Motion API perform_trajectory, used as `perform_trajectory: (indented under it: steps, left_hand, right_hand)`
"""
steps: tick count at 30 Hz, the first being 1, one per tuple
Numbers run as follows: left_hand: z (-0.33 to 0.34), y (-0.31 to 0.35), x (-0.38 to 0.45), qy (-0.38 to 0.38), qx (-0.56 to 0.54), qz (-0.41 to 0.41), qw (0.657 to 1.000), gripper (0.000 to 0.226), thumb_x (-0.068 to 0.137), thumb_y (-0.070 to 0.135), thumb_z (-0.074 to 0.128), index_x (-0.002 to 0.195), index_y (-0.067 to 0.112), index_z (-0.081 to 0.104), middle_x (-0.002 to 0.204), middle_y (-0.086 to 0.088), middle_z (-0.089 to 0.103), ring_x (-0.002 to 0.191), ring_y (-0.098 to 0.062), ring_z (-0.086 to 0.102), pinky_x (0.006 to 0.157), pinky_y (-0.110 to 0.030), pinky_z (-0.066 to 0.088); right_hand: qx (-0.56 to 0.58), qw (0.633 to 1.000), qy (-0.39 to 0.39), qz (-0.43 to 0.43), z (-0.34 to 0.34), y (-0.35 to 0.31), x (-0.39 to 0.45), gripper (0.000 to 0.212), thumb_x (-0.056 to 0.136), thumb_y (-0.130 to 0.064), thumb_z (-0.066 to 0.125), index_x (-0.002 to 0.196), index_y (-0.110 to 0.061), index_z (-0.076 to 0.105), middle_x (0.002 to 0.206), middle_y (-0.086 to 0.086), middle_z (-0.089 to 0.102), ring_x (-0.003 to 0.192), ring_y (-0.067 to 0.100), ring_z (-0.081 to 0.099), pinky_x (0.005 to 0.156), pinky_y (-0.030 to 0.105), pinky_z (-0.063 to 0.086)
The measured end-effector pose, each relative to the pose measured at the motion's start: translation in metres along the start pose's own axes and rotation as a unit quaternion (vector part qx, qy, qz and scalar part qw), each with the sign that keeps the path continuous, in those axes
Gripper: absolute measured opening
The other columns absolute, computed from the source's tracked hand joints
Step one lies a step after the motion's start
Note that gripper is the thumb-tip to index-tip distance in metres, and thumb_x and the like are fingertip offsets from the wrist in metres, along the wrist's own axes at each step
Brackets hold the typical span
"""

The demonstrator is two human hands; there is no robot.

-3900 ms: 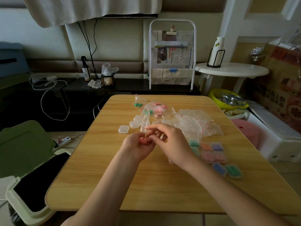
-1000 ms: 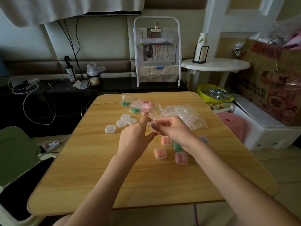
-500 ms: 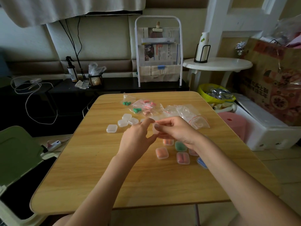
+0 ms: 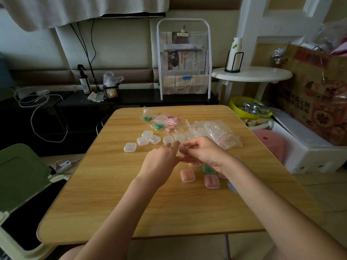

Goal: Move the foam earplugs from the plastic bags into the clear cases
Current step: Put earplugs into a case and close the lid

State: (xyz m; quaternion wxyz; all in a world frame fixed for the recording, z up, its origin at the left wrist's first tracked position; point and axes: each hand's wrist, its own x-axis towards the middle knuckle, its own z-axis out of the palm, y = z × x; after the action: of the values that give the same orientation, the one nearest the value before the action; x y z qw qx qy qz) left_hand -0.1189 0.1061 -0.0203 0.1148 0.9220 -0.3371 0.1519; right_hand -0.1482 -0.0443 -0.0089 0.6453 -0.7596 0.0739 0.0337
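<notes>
Held over the wooden table (image 4: 105, 194): small clear case (image 4: 181, 148), pinched between left hand (image 4: 161, 162) and right hand (image 4: 204, 152). On the table beyond it, empty rounded-square cases (image 4: 142, 141), crinkled plastic bags (image 4: 216, 132) with green and pink earplugs (image 4: 170, 121). Nearer, filled cases (image 4: 187, 175), glossy. Smooth grain, rounded corners. Past the table, a white wire rack (image 4: 183, 59) with newspapers.

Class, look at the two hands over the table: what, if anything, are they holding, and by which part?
Both hands pinch one small clear case: the right hand by its right side, the left hand by its left edge. Its contents cannot be told.
</notes>
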Motion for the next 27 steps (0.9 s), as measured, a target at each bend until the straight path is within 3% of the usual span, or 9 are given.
perform_trajectory:
  steps: [5, 7, 11, 15, 17, 19, 21, 24, 27]
  left_hand:
    - [0.0, -0.001, 0.0, 0.004, 0.018, -0.005, 1.0, 0.041, 0.097, 0.037, 0.046, 0.132, 0.016, 0.04, 0.118, -0.004, 0.059, 0.097, -0.029, 0.062, 0.069, -0.035, 0.045]
    - [0.0, -0.003, -0.001, 0.004, 0.012, -0.012, 1.0, 0.042, 0.095, 0.043, 0.049, 0.125, 0.015, 0.045, 0.113, -0.004, 0.06, 0.094, -0.029, 0.063, 0.068, -0.036, 0.046]
    - [-0.004, -0.006, -0.001, 0.042, -0.125, -0.066, 0.989, 0.048, 0.084, 0.049, 0.063, 0.116, 0.014, 0.056, 0.089, 0.0, 0.058, 0.078, -0.02, 0.057, 0.063, -0.031, 0.043]
    - [-0.001, -0.009, -0.001, 0.03, -0.245, -0.098, 0.964, 0.037, 0.081, 0.042, 0.069, 0.101, 0.012, 0.06, 0.061, 0.006, 0.045, 0.052, -0.007, 0.038, 0.048, -0.02, 0.03]
    - [0.001, -0.01, 0.002, 0.023, -0.305, -0.101, 0.947, 0.031, 0.081, 0.038, 0.07, 0.09, 0.009, 0.062, 0.054, 0.005, 0.043, 0.046, -0.008, 0.035, 0.046, -0.019, 0.03]
    - [-0.001, -0.009, 0.003, 0.005, -0.378, -0.107, 0.919, 0.025, 0.084, 0.035, 0.068, 0.092, 0.012, 0.065, 0.056, 0.002, 0.047, 0.045, -0.008, 0.042, 0.05, -0.021, 0.038]
    - [-0.005, -0.006, 0.003, -0.018, -0.494, -0.131, 0.859, 0.018, 0.089, 0.03, 0.062, 0.095, 0.014, 0.066, 0.059, 0.002, 0.046, 0.048, -0.007, 0.043, 0.055, -0.024, 0.044]
    - [-0.007, -0.001, 0.004, -0.023, -0.671, -0.212, 0.71, 0.019, 0.097, 0.027, 0.051, 0.095, 0.01, 0.06, 0.061, 0.004, 0.036, 0.051, -0.007, 0.037, 0.056, -0.023, 0.042]
    - [-0.006, -0.001, 0.009, -0.021, -0.776, -0.266, 0.572, 0.022, 0.1, 0.029, 0.045, 0.1, 0.009, 0.055, 0.066, 0.002, 0.034, 0.054, -0.007, 0.035, 0.052, -0.02, 0.038]
  right_hand:
    - [0.008, 1.0, 0.01, 0.0, 0.002, -0.003, -0.001, 0.038, 0.077, -0.026, 0.078, 0.106, -0.004, 0.066, 0.09, 0.012, 0.072, 0.087, 0.025, 0.072, 0.097, 0.054, 0.048]
    - [0.011, 0.999, 0.037, -0.023, 0.002, -0.004, -0.002, 0.033, 0.076, -0.017, 0.08, 0.102, -0.004, 0.065, 0.087, 0.008, 0.072, 0.083, 0.024, 0.072, 0.089, 0.048, 0.054]
    - [0.04, 0.995, 0.051, -0.073, -0.001, -0.009, -0.003, 0.029, 0.08, -0.015, 0.075, 0.104, -0.002, 0.065, 0.092, 0.015, 0.07, 0.075, 0.022, 0.072, 0.067, 0.028, 0.059]
    - [0.092, 0.99, 0.032, -0.105, -0.008, -0.014, -0.003, 0.021, 0.095, -0.021, 0.055, 0.106, -0.01, 0.069, 0.098, 0.009, 0.072, 0.089, 0.02, 0.069, 0.081, 0.032, 0.057]
    - [0.115, 0.985, -0.02, -0.125, -0.005, -0.015, -0.005, 0.025, 0.1, -0.011, 0.045, 0.114, -0.008, 0.065, 0.103, 0.007, 0.071, 0.097, 0.02, 0.067, 0.085, 0.03, 0.055]
    - [0.111, 0.982, -0.051, -0.144, 0.0, -0.014, -0.007, 0.026, 0.099, -0.003, 0.044, 0.118, -0.007, 0.061, 0.108, 0.009, 0.071, 0.102, 0.021, 0.067, 0.082, 0.027, 0.054]
    - [0.118, 0.979, -0.041, -0.164, 0.003, -0.014, -0.007, 0.024, 0.095, 0.002, 0.048, 0.114, -0.006, 0.061, 0.108, 0.009, 0.071, 0.101, 0.019, 0.067, 0.081, 0.024, 0.054]
    - [0.114, 0.973, 0.025, -0.199, 0.003, -0.015, -0.006, 0.02, 0.091, 0.004, 0.055, 0.107, -0.004, 0.063, 0.105, 0.006, 0.07, 0.102, 0.015, 0.066, 0.086, 0.022, 0.052]
    - [-0.029, 0.971, 0.065, -0.227, 0.004, -0.013, -0.009, 0.018, 0.087, -0.004, 0.064, 0.102, -0.014, 0.068, 0.101, -0.009, 0.07, 0.096, 0.005, 0.063, 0.082, 0.018, 0.05]
